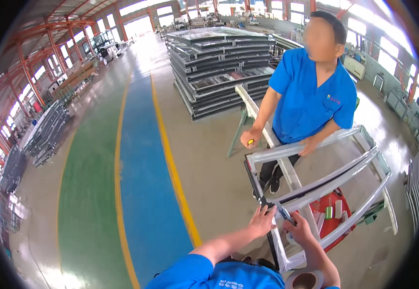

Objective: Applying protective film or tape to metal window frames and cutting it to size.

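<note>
My left hand [262, 220] lies with its fingers stretched out on the near left side of a window frame [310, 196], by a black corner piece [266, 203]. Beside it, my right hand [300, 230] is closed around a slim blue-grey hand tool [285, 213], whose tip points at the frame's joint; its exact kind is unclear. A wide tape roll [306, 279] is by my right forearm. Across the frame, a co-worker in blue [310, 96] holds a small yellow-ended tool [251, 142] in one hand and rests the other on the frame's far rail.
Long pale beams [289, 174] support the frame. A red tray [332, 207] with green and white items shows through it. Stacked dark frames [219, 72] stand behind. Blue [147, 183] and green floor lanes with yellow lines run to the left. More metal profiles [48, 132] lie farther left.
</note>
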### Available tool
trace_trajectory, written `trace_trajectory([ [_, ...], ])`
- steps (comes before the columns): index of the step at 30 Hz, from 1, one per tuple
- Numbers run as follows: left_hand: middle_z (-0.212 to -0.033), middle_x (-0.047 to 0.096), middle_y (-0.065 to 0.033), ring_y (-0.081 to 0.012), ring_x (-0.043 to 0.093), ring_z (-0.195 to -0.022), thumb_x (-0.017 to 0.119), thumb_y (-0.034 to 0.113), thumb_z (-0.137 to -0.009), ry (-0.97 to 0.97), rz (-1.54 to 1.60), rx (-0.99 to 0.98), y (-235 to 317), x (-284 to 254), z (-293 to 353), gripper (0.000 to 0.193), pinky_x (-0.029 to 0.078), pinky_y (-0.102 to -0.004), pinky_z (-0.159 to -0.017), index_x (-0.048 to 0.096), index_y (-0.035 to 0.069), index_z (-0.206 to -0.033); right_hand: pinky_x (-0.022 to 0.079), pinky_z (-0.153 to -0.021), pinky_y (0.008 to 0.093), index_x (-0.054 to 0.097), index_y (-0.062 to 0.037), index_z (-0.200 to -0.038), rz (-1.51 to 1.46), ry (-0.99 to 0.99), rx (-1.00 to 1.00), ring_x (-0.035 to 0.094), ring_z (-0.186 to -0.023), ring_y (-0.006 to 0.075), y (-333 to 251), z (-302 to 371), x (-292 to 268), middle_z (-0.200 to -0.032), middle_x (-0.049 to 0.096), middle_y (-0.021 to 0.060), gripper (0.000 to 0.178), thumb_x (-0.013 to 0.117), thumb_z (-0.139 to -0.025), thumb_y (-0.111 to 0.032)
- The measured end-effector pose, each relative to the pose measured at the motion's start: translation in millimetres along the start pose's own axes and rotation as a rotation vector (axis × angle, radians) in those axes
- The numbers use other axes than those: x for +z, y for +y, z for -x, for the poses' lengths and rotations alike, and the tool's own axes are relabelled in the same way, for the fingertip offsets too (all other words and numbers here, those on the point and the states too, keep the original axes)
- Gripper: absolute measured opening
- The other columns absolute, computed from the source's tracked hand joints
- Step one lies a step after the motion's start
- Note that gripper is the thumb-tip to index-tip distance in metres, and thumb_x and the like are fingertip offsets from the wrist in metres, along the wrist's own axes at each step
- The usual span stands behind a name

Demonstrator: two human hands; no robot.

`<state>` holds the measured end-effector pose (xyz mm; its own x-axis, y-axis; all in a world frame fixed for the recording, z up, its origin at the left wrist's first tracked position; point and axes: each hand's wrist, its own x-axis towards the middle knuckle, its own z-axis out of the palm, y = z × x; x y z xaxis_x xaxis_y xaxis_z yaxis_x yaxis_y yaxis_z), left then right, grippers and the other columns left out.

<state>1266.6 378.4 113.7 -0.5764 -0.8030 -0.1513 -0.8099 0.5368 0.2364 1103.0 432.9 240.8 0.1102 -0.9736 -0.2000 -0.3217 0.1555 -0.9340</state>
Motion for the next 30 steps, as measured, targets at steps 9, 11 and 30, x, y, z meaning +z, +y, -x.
trace_trajectory([
  [9, -0.101, 0.066, -0.0155, -0.0274, 0.064, -0.094, 0.049, 0.049, -0.097, -0.466, 1.120, 0.199, 54, -68, 64, 0.049, 0.049, -0.0383, -0.085, 0.059, 0.003, -0.111, 0.044, -0.057, 0.0243, 0.057, -0.0003, -0.109, -0.292, 0.081, -0.005, 0.055, -0.062, 0.0075, 46, -67, 2, -0.069, 0.058, -0.0005, 0.024, 0.062, -0.091, -0.016],
  [11, -0.099, 0.066, -0.0145, -0.0255, 0.064, -0.093, 0.052, 0.050, -0.095, -0.572, 1.139, 0.310, 72, -106, 62, 0.048, 0.049, -0.0369, -0.082, 0.058, 0.004, -0.107, 0.044, -0.057, 0.0244, 0.057, -0.0003, -0.109, -0.276, 0.048, 0.022, 0.055, -0.062, 0.0073, 41, -78, 13, -0.069, 0.058, -0.0002, 0.024, 0.062, -0.091, -0.016],
  [30, -0.112, 0.064, -0.0135, -0.0214, 0.059, -0.103, 0.058, 0.021, -0.082, -0.825, 1.407, 0.215, -82, -74, 69, 0.046, 0.047, -0.0353, -0.092, 0.056, -0.005, -0.120, 0.045, -0.055, 0.0284, 0.057, -0.0034, -0.104, 0.235, 0.139, 0.178, 0.055, -0.060, 0.0117, -32, -159, 44, -0.070, 0.058, 0.0031, 0.033, 0.066, -0.091, -0.032],
])
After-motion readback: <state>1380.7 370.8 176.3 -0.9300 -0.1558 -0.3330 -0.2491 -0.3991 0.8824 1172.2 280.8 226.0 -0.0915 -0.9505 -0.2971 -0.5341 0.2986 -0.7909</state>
